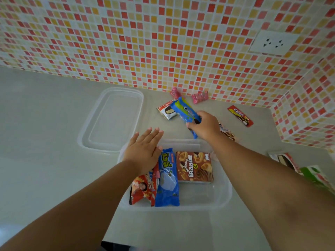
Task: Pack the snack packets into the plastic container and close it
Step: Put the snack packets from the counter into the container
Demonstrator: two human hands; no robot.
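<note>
Gripping a blue packet (186,113) just beyond the container's (224,192) far rim, the right hand (204,126) should lay it flat in the vacant right side; left hand (145,151) flat, holding nothing.

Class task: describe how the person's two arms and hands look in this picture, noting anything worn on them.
Both forearms are bare as far as the frame shows: no sleeves in view. The left hand and right hand carry no gloves, and no rings, watch or bracelets show. The fingernails of the left hand look short and unpainted.
</note>
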